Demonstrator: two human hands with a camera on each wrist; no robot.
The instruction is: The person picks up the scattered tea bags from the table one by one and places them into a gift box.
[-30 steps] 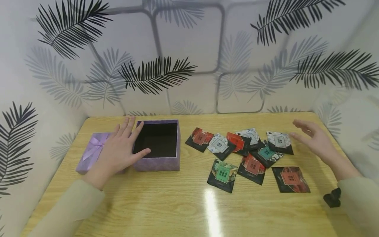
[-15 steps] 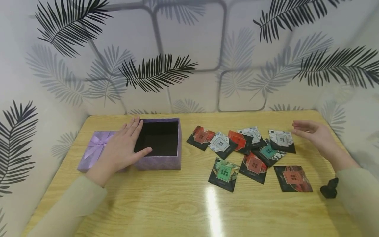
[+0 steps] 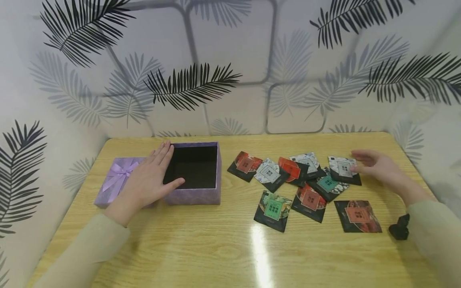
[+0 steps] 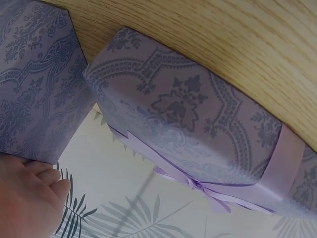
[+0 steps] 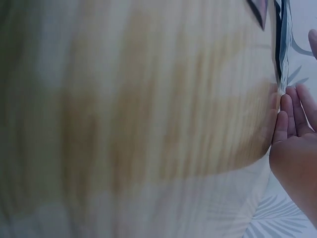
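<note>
Landmark here: the open purple patterned cardboard-looking box (image 3: 194, 197) with a dark inside, upright on the wood-grain table (image 3: 198, 248). Just left of it, a purple patterned lid with a lilac ribbon bow (image 3: 117, 178). Off to the right of it, a loose spread of flat square glossy sachets (image 3: 310, 200), with the white-and-black one (image 3: 343, 170) at the far back corner from the box.

Left grip (image 3: 149, 176): laid along the box's left rim, fingers straight, thumb out over the opening, clasping nothing. Right grip (image 3: 378, 168): far right of the box, loose, fingertips at the white sachet's right edge, not really grasping it as far as visible.

Main worry: thin sachet skating boxward instead of lifting, from pushing its edge without enough purchase. Could also drag the teal-and-black sachet (image 3: 327, 183) along, lying right up against it on the boxward side. Leaning too hard on the rim could shift or tip the box.

Watch the table's right edge, far side from the box, close under the right forearm. Also the small black object (image 3: 399, 228) by the right sleeve (image 3: 437, 236), easy to bump. Tight behind the box too. Best open room: the wide strip of wood in front of the box.
</note>
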